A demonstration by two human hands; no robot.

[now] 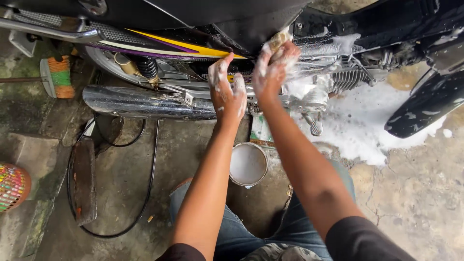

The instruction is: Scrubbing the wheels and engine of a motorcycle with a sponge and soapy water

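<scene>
A black motorcycle [203, 19] with a yellow and purple stripe stands across the top of the view, its engine [333, 72] coated in white foam. My right hand [273, 67] is soapy and grips a pale sponge [280, 38], pressing it against the bodywork beside the engine. Just left of it, my left hand [227, 89] is also soapy, fingers spread, resting on the frame above the chrome exhaust pipe [140, 102]. It holds nothing.
A small round tin of soapy water [248, 164] sits on the wet concrete between my knees. A black hose [145, 193] loops at left near a dark plank [84, 179]. A broom head [58, 77] and a colourful basket [12, 186] lie at left. Foam [367, 125] pools under the engine.
</scene>
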